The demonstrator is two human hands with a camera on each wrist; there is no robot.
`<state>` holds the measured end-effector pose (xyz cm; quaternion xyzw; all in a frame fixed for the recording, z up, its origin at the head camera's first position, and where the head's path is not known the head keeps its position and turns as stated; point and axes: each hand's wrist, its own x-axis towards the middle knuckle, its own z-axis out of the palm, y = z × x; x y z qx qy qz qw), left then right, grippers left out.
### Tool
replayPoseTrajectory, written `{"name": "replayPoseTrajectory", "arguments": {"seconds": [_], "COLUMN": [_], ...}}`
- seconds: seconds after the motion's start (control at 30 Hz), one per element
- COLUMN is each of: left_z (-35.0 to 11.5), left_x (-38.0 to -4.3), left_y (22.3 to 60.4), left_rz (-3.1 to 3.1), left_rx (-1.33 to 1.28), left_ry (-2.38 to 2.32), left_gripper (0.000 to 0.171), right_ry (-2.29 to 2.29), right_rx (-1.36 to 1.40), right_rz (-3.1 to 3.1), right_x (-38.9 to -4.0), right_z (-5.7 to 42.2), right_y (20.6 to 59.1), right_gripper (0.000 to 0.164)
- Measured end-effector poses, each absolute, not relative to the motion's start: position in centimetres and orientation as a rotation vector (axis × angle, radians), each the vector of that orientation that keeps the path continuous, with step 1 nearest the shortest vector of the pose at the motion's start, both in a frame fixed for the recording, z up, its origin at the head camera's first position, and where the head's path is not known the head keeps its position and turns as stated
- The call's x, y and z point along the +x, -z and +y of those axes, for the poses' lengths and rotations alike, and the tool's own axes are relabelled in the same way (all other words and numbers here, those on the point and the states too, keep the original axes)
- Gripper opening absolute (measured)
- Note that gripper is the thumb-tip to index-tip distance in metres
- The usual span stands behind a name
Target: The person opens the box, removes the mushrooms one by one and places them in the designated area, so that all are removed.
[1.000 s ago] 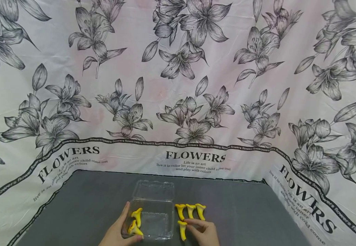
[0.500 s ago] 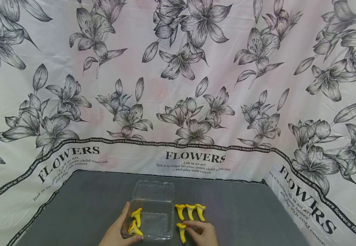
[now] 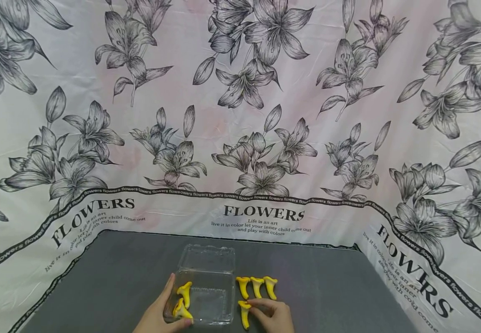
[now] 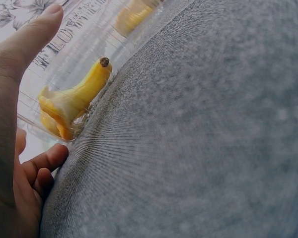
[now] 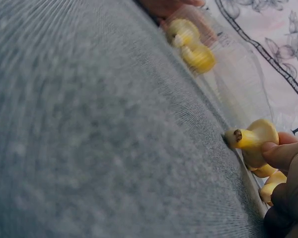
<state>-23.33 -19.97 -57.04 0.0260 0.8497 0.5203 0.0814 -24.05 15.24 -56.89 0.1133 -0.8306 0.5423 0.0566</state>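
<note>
My left hand (image 3: pixel 159 310) holds the front left corner of a clear plastic clamshell box (image 3: pixel 212 320), thumb at the front and fingers along the left side. Two yellow trumpet-shaped mushrooms lie inside on the left: an upper mushroom (image 3: pixel 185 293) and a lower mushroom (image 3: pixel 180 310); the left wrist view shows one mushroom (image 4: pixel 79 99) through the clear wall. Right of the box, my right hand (image 3: pixel 274 315) pinches another yellow mushroom (image 3: pixel 245 315) near its cap, between thumb and fingers. In the right wrist view this mushroom (image 5: pixel 256 139) has its dark stem end toward the camera.
Beyond my right hand, three more yellow mushrooms (image 3: pixel 257 286) lie in a row on the grey tabletop (image 3: pixel 327 286). The box's lid (image 3: pixel 208 257) is tipped back, away from me. Flower-printed cloth (image 3: pixel 261 222) hangs around the back and sides.
My right hand has shifted slightly toward me and to the left with the pinched mushroom. The left hand and the box stay in place.
</note>
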Motion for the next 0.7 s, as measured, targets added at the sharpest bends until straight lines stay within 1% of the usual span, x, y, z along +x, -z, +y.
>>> {"name": "replayPoseTrajectory", "arguments": {"seconds": [0.2,0.7], "left_z": [-19.64,-19.75], "left_x": [-23.33,-23.08], "left_y": [56.84,56.63], "left_rz": [2.523,2.533], "left_rx": [0.085,0.091], "left_ry": [-1.555,-1.563], "left_gripper": [0.123,0.123], "right_ry": [-1.640,-1.687], "right_rx": [0.288,0.347], "right_rz": [-2.552,-2.543], "right_x": [-24.03,-24.39], "right_z": [15.55,15.56], "right_y": [57.00,57.31], "right_gripper": [0.016,0.021]}}
